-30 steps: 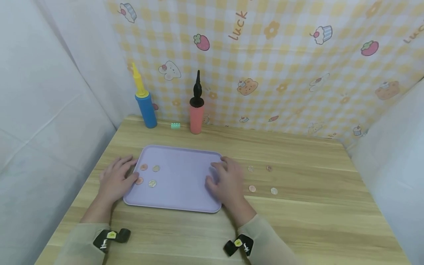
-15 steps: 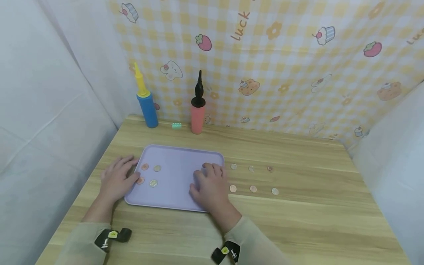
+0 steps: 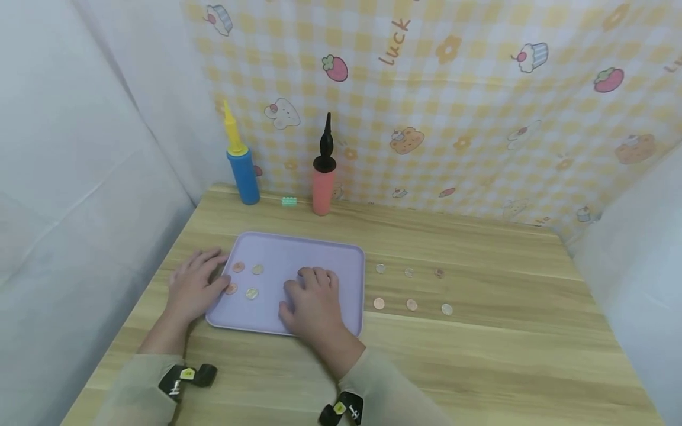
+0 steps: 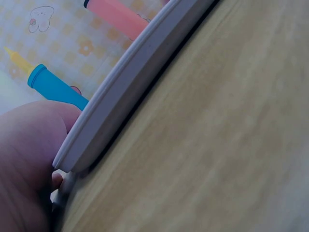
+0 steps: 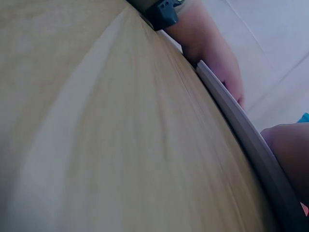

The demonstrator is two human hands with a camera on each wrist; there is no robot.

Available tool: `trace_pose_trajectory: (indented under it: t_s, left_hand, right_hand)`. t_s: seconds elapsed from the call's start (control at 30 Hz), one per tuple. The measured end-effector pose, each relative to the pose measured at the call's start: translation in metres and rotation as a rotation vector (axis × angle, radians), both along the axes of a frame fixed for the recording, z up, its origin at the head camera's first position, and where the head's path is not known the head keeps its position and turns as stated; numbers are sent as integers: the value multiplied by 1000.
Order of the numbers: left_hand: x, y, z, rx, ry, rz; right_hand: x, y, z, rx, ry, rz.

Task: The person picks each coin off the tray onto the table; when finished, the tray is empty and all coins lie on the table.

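Observation:
A pale lilac tray lies on the wooden table. Several coins form two short rows near its left end, among them a copper coin and a silver coin. My left hand rests against the tray's left edge, thumb lapping over the rim beside the lower copper coin. Over the tray's middle right is my right hand, fingers loosely bent downward, its palm side hidden. In the right wrist view, part of that right hand shows above the tray's rim.
Right of the tray, several more coins lie in two rows, one of them a copper coin. Along the back stand a blue hand pump and a red hand pump, with a small green toy brick between them.
My right hand has moved left from the tray's right edge to over its middle, uncovering two table coins nearest the tray. My left hand keeps its place at the tray's edge.

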State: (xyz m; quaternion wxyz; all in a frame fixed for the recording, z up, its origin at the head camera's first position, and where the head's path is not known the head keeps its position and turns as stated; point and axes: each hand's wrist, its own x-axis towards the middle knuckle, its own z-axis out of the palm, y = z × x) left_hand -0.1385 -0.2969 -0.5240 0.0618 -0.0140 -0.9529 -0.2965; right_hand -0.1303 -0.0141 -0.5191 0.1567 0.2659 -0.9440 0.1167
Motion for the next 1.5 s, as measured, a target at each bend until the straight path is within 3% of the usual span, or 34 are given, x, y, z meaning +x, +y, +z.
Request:
trace_pose_trajectory:
  t_s: [0.37, 0.63, 0.93, 1.13, 1.5]
  left_hand:
    - [0, 2, 1, -20, -16, 6]
    - [0, 3, 4, -23, -14, 3]
    - [-1, 2, 2, -20, 2, 0]
    - [-1, 1, -1, -16, 15, 1]
    - [-3, -1, -3, -26, 8, 3]
  right_hand:
    - [-6, -28, -5, 56, -98, 165]
    - [-8, -34, -3, 128, -143, 192]
    - [-7, -32, -2, 3, -122, 186]
    - [-8, -31, -2, -126, -208, 190]
    - [-10, -29, 3, -80, -354, 221]
